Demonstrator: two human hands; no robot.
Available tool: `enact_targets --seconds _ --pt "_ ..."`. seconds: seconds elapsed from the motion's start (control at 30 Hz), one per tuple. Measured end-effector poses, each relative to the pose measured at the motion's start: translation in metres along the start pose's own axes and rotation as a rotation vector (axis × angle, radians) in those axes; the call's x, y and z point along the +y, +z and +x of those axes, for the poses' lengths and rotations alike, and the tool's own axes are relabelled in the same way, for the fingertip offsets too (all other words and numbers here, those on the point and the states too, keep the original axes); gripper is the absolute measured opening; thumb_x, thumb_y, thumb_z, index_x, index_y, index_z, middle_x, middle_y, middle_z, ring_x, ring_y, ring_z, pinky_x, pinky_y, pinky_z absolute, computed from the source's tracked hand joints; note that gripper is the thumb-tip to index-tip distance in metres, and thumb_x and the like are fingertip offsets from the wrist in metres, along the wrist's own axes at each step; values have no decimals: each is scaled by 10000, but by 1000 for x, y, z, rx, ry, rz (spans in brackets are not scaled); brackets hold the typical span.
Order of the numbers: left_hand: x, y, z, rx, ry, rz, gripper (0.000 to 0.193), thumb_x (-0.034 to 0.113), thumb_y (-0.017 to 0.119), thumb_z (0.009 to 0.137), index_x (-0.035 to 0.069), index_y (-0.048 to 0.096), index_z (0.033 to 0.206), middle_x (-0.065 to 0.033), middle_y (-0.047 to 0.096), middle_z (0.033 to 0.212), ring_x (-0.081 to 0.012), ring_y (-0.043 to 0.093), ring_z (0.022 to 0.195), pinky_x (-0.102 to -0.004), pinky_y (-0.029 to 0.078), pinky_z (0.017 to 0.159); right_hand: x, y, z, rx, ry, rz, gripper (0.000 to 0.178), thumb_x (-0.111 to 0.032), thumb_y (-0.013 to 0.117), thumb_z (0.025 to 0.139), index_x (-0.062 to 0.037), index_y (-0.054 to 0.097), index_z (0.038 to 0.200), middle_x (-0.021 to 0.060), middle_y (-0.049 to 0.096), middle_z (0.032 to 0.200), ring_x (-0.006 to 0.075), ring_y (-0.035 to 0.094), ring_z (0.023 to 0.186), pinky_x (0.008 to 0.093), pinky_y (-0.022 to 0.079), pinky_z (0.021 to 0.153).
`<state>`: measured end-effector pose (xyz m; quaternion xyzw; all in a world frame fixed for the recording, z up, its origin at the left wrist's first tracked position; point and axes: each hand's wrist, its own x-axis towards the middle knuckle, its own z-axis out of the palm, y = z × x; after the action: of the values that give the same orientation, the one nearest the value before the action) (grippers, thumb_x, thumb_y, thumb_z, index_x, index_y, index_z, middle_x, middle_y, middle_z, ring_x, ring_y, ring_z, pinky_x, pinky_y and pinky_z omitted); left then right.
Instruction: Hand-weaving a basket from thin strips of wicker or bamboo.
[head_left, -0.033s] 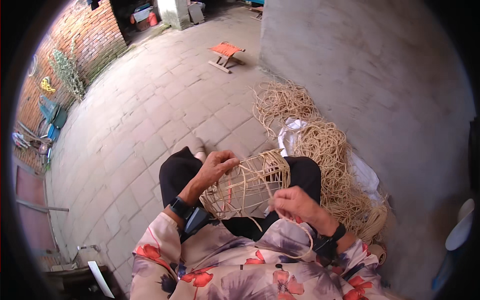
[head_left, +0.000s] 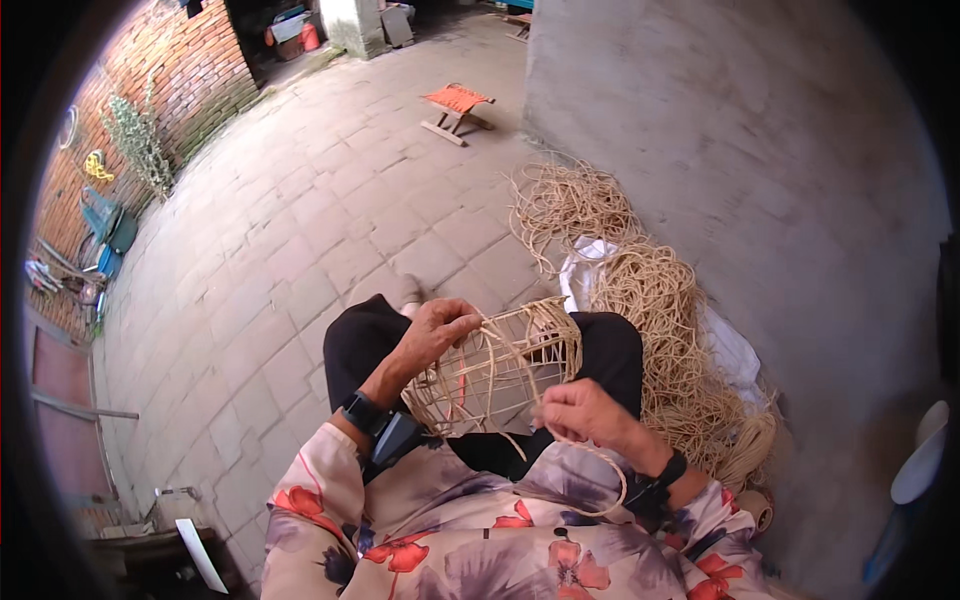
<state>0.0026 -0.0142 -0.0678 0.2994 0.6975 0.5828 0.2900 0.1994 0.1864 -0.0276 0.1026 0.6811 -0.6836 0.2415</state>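
Observation:
Across my lap lies a half-covered basket frame (head_left: 500, 375) of thin rods, partly wrapped in straw-coloured cord and with a red strand inside. My left hand (head_left: 440, 335) pinches the frame's far left rim, where a cord crosses it. In my right hand (head_left: 590, 412) the fingers are closed on a length of twisted cord (head_left: 605, 460). This cord runs from the rim by my left hand down to the right fingers, then loops over the floral shirt. The right fingertips are slightly blurred.
Piles of loose cord (head_left: 645, 310) lie on white sacking (head_left: 728, 350) to my right, along a grey wall (head_left: 720, 140). A folding stool (head_left: 458, 108) with an orange seat stands ahead on the paving. Tools and a green bin (head_left: 122, 232) line the brick wall at left.
My right hand has shifted very slightly to the left with the cord. The whole view has moved a little; my left hand keeps its place on the rim.

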Motion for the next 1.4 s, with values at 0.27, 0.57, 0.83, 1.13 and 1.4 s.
enact_targets --seconds 0.27,0.57,0.83,1.13,1.4 --pt "-19 1 -7 -10 -16 -50 227 214 573 904 26 596 780 50 492 628 -45 422 578 -220 333 518 28 44 17 189 -175 -479 264 -238 636 803 -1 602 693 126 551 561 175 511 480 322 422 506" --pt "-17 2 -2 12 57 -31 461 448 607 840 -7 581 768 -2 476 610 -84 455 572 -258 363 512 26 41 17 201 -160 -467 282 -214 626 790 17 546 649 126 472 529 165 436 465 326 387 490" --pt "-14 13 1 44 -183 -65 243 259 656 842 28 628 772 28 550 655 -49 463 594 -215 365 537 17 43 2 135 -154 -499 301 -201 611 802 24 486 647 92 398 522 119 364 488 308 354 483" --pt "-12 18 -17 31 -24 -20 213 207 660 843 -3 645 812 29 561 655 -51 486 587 -230 387 515 35 29 -21 89 248 -177 239 -229 602 857 -15 591 751 55 582 599 87 457 494 245 400 497" --pt "-5 27 -31 110 147 204 225 242 654 834 17 657 837 -32 548 629 -86 503 589 -261 416 550 46 -22 -86 -100 232 -322 237 -226 523 924 -87 694 1012 -2 563 597 54 531 526 192 416 494"
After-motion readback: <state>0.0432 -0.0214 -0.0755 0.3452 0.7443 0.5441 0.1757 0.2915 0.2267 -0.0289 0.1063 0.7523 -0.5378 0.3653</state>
